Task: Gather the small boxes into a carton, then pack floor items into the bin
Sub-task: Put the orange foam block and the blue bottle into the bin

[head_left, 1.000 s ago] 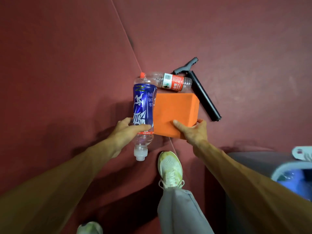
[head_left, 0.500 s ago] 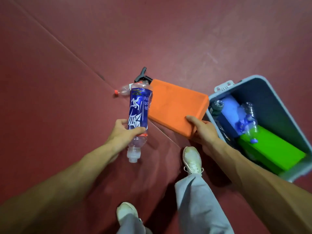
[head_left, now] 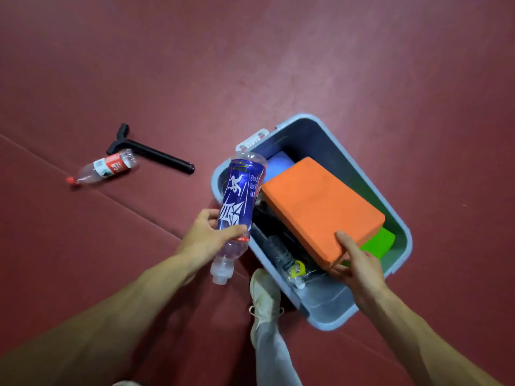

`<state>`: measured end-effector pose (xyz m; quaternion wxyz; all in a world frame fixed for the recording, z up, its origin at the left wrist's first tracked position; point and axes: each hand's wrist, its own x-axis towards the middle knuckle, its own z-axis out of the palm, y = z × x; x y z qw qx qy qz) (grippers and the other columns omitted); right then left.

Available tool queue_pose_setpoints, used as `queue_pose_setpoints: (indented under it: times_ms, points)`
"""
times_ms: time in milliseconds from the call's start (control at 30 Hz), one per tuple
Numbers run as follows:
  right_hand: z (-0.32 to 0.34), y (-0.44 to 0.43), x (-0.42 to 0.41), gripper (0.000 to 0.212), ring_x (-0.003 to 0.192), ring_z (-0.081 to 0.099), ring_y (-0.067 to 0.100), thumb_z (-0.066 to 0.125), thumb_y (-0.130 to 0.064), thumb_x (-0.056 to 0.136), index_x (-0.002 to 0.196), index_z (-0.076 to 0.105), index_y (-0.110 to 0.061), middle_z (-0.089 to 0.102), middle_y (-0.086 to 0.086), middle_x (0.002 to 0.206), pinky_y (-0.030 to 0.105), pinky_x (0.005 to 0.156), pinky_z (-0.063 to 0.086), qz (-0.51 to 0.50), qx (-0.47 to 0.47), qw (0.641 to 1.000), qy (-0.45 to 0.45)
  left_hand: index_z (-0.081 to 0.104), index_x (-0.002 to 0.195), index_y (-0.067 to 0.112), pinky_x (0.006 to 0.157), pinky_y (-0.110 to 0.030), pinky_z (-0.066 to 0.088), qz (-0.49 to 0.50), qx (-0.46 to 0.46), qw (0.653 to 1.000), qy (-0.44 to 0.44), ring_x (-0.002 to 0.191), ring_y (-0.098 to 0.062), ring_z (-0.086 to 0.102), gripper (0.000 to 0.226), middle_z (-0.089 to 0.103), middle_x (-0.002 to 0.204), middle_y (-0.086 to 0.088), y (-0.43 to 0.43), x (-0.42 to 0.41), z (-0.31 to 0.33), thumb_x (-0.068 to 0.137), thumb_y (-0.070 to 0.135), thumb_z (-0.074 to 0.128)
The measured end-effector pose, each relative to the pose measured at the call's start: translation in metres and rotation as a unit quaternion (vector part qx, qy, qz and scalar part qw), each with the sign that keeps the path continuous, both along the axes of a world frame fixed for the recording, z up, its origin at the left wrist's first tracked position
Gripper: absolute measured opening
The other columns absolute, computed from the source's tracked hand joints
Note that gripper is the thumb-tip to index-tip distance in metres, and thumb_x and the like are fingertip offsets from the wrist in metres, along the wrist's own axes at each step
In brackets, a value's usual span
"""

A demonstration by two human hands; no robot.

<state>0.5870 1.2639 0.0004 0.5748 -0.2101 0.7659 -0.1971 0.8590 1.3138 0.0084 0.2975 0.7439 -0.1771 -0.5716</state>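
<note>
Right hand [head_left: 355, 267] is pinched on the near corner of the orange block [head_left: 320, 207] (likely light, stiff foam), held tilted over the bin [head_left: 401, 232]. Left hand [head_left: 207, 235] is wrapped around the blue-label bottle [head_left: 239, 201], seemingly empty, slippery. Half a second ago the block was left of the bin. Red-label bottle [head_left: 110, 167] and black pump [head_left: 152, 154] are left on the far floor.

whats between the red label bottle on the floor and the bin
In the head view, the black pump lies on the bare red floor between the red-label bottle and the grey bin, beside the bottle.
</note>
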Motion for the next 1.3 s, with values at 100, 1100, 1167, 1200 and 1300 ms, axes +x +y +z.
queue_pose_setpoints:
  times_ms: [100, 1100, 1167, 1200, 1300]
  points:
    - [-0.034, -0.029, -0.028, 0.063, 0.081, 0.069, 0.030, 0.080, -0.060, 0.048, 0.082, 0.067, -0.008, 0.073, 0.012, 0.089, 0.051, 0.083, 0.057, -0.016, 0.016, 0.998, 0.060, 0.054, 0.097, 0.025, 0.079, -0.031, 0.054, -0.003, 0.022, 1.000, -0.006, 0.080, -0.010, 0.067, 0.039, 0.071, 0.098, 0.001, -0.028, -0.027, -0.023, 0.070, 0.025, 0.083]
    - [-0.045, -0.042, -0.002, 0.020, 0.086, 0.068, 0.016, 0.057, -0.030, 0.092, 0.108, 0.059, -0.017, 0.071, 0.006, 0.103, 0.032, 0.077, 0.054, 0.151, 0.010, 0.967, -0.204, 0.057, 0.115, 0.018, 0.081, -0.027, 0.051, -0.172, 0.061, 0.983, -0.020, 0.082, -0.010, 0.065, 0.059, 0.068, 0.094, 0.005, -0.052, -0.112, -0.046, 0.065, 0.034, 0.085]
    - [-0.041, -0.040, -0.016, 0.030, 0.075, 0.069, 0.014, 0.066, -0.014, 0.086, 0.114, 0.057, -0.015, 0.070, 0.007, 0.096, 0.028, 0.066, 0.057, 0.157, -0.025, 0.971, -0.177, 0.058, 0.116, 0.016, 0.093, -0.036, 0.052, -0.209, 0.057, 0.976, 0.034, 0.094, -0.016, 0.069, 0.077, 0.072, 0.105, -0.001, -0.050, -0.135, -0.045, 0.049, 0.039, 0.087]
    - [-0.041, -0.038, -0.025, 0.039, 0.074, 0.068, 0.015, 0.070, -0.007, 0.082, 0.118, 0.056, -0.013, 0.068, 0.009, 0.096, 0.028, 0.065, 0.057, 0.168, -0.043, 0.974, -0.146, 0.059, 0.115, 0.018, 0.096, -0.039, 0.052, -0.221, 0.059, 0.972, 0.062, 0.097, -0.016, 0.069, 0.081, 0.073, 0.106, 0.000, -0.047, -0.145, -0.050, 0.042, 0.041, 0.084]
    - [-0.041, -0.034, -0.054, 0.048, 0.077, 0.062, 0.013, 0.076, -0.004, 0.075, 0.117, 0.059, -0.018, 0.065, 0.004, 0.096, 0.016, 0.072, 0.053, 0.242, -0.102, 0.964, -0.048, 0.063, 0.114, 0.029, 0.098, -0.037, 0.050, -0.308, 0.073, 0.945, 0.078, 0.100, -0.013, 0.068, 0.076, 0.073, 0.106, 0.008, -0.040, -0.164, -0.064, 0.042, 0.047, 0.078]
